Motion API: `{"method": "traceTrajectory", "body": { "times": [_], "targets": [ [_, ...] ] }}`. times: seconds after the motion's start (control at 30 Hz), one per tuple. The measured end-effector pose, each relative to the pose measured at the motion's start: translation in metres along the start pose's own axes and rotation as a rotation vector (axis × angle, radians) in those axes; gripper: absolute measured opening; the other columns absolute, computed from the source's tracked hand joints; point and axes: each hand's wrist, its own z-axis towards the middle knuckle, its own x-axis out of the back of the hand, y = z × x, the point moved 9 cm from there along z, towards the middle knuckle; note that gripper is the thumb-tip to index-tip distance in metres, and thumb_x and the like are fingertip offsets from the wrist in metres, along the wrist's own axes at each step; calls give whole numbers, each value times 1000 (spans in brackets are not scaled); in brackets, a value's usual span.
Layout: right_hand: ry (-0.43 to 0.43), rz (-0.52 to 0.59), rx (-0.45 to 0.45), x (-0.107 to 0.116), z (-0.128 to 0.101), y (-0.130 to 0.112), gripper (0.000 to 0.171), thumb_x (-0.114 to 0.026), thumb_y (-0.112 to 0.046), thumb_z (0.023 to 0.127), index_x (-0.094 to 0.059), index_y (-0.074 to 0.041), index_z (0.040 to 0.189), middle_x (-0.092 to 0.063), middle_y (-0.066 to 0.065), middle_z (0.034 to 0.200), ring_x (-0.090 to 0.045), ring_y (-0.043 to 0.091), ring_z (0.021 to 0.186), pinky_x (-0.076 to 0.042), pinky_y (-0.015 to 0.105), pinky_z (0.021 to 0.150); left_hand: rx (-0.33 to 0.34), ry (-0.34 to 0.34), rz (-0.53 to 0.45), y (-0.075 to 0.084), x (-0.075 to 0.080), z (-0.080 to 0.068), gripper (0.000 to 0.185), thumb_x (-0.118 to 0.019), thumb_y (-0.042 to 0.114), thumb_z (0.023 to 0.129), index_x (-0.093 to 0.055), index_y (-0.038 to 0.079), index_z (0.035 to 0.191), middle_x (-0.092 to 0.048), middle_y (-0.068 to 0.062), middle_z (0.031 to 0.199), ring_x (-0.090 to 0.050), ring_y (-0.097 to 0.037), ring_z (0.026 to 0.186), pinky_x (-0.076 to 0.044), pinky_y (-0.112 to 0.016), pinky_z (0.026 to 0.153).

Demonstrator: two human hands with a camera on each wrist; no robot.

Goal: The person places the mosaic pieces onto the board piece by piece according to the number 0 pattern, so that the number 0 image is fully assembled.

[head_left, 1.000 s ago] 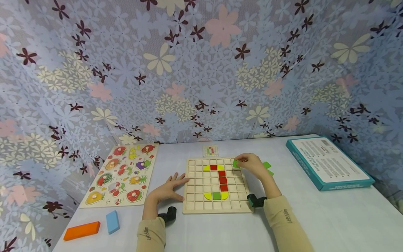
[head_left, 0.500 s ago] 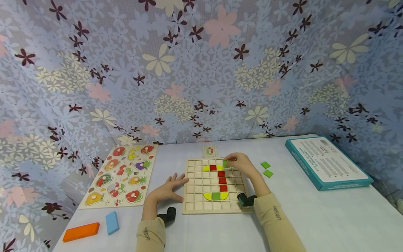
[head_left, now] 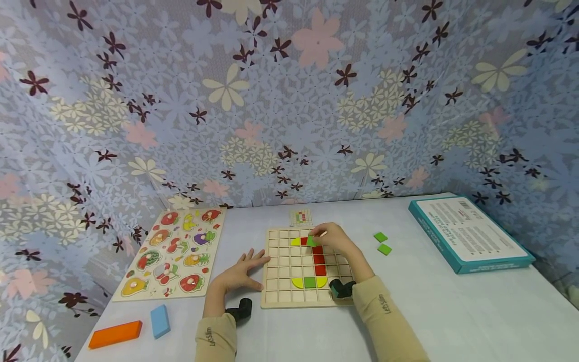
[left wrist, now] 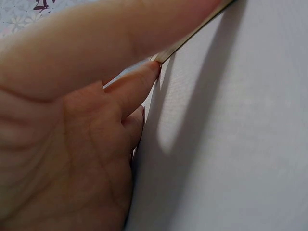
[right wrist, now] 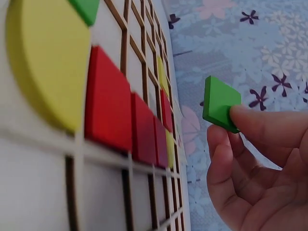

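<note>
My right hand (head_left: 333, 238) pinches a green square tile (right wrist: 221, 103) between thumb and fingers, held above the upper part of the wooden grid board (head_left: 278, 296). In the board lie red square tiles (head_left: 319, 259) in a column, yellow rounded tiles (head_left: 296, 282) and one green tile (head_left: 309, 282) in a lower row. Fingers spread, my left hand (head_left: 239, 272) rests at the board's left edge; in the left wrist view a fingertip (left wrist: 153, 67) meets that edge. The held tile overlaps the top red tile in the head view.
Two loose green tiles (head_left: 384, 249) lie right of the board. A small pattern card (head_left: 300, 217) sits behind it. To the left are a fruit puzzle board (head_left: 172, 256), an orange block (head_left: 115, 334) and a blue block (head_left: 160, 322). A teal-edged box (head_left: 470, 234) lies at right.
My right hand has carried the green tile leftward, from the board's upper right corner to over the top row of tiles. My left hand has stayed at the board's edge.
</note>
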Motion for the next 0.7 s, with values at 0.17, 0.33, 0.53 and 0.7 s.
{"method": "traceTrajectory", "body": {
  "times": [0.17,0.33,0.53,0.7],
  "targets": [
    [-25,-7,3,-11,5,-4,19,-57,-1,85,-67,2,102,-62,14,96,-58,22,78,-52,36,69,0,-4,-2,0,0,0,81,-78,14,69,-41,14,140,-16,-8,154,9,-35,140,5,-58,110],
    [-43,-26,-4,-20,7,-7,21,-57,1,85,-67,0,103,-62,11,95,-58,22,78,-52,34,68,-5,-8,-3,1,0,0,81,-78,15,69,-41,14,140,-16,-8,154,9,-34,140,5,-57,110],
    [-33,-47,26,-27,8,-13,17,-60,2,83,-69,-2,97,-62,7,88,-53,17,78,-46,25,62,6,2,-5,-1,1,0,81,-79,15,68,-41,14,140,-16,-8,154,9,-35,140,5,-60,109],
    [-15,-43,33,-33,10,-15,17,-59,5,81,-69,-2,93,-61,7,85,-49,17,74,-41,23,58,6,-3,6,-1,0,1,81,-79,16,69,-41,14,140,-16,-8,154,9,-36,140,4,-60,109]
  ]
}}
